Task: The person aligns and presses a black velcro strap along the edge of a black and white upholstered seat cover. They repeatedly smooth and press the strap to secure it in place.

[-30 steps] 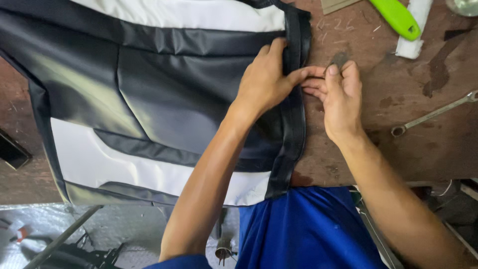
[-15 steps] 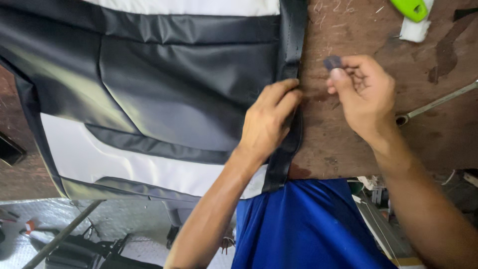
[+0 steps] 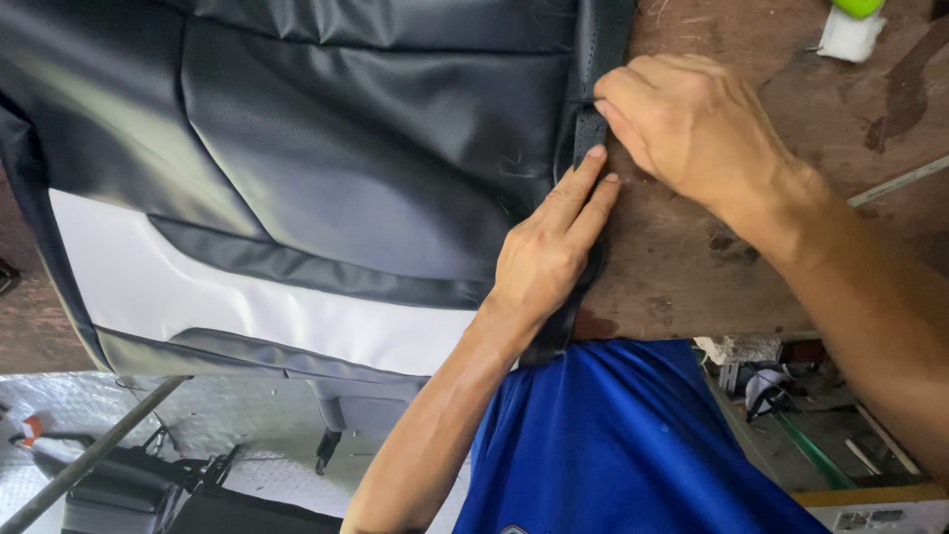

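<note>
Tabletop: worn brown wood (image 3: 692, 267), stained and scratched; it carries the cover and both hands; its near edge ends just above the blue shirt (image 3: 613, 445).
Cover: black and white leatherette seat cover (image 3: 376, 168) spread flat over the left and middle of the tabletop; its top and left side run out of view; its black edge strip (image 3: 591, 129) lies along the right side.
Floor: pale patterned floor (image 3: 247, 435) at lower left below the tabletop, with a grey metal rod (image 3: 89, 460) slanting across it and dark gear I cannot make out.
Clutter: tools and scraps (image 3: 781, 396) at lower right, too small and dim to tell apart.
Right hand: right hand (image 3: 692, 129) lies over the edge strip, fingertips narrowed and pressing on it; whether they pinch anything is hidden.
Left hand: left hand (image 3: 549, 252) rests on the cover's right edge, fingers straight and together, tips touching the strip just below the right hand; it grips nothing.
Top right: white roll (image 3: 845, 35) with a green thing above it, cut off by the frame; a thin metal bar (image 3: 900, 180) at the right edge, mostly out of view.
</note>
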